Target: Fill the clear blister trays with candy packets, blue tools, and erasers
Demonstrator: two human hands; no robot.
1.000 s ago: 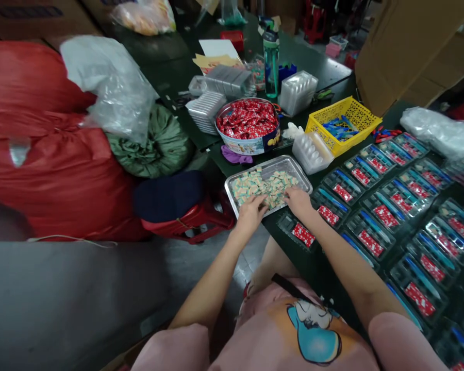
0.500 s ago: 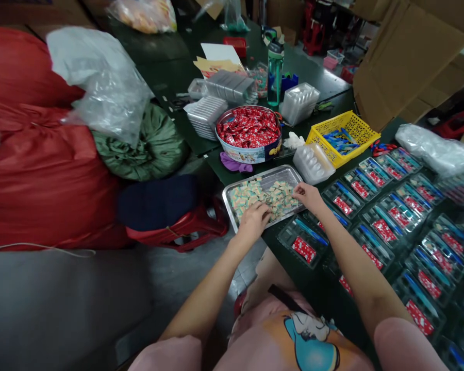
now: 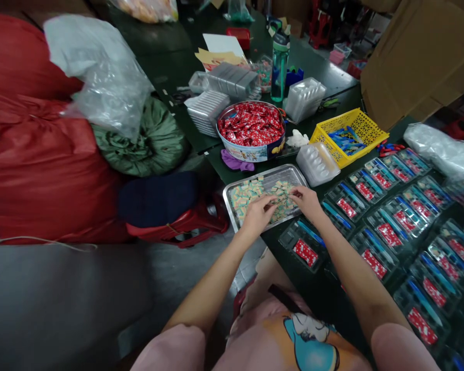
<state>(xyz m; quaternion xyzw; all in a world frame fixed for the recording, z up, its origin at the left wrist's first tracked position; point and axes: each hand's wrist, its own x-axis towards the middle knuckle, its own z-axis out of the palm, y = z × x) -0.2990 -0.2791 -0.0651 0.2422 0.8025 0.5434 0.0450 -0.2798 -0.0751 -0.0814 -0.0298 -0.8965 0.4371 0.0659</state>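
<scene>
Both hands over the metal tray (image 3: 232, 191) at the surface's near edge. Left hand (image 3: 257, 213) curled, fingertips pressed down among the small wrapped pieces (image 3: 251, 190); right hand (image 3: 308, 200) pinching at pieces near the tray's right side — exact hold too small to tell. Just right, clear packs (image 3: 305, 247) with red sachets. Farther back, round tin of red sachets (image 3: 251, 126), yellow basket (image 3: 348, 135), green bottle (image 3: 280, 67).
</scene>
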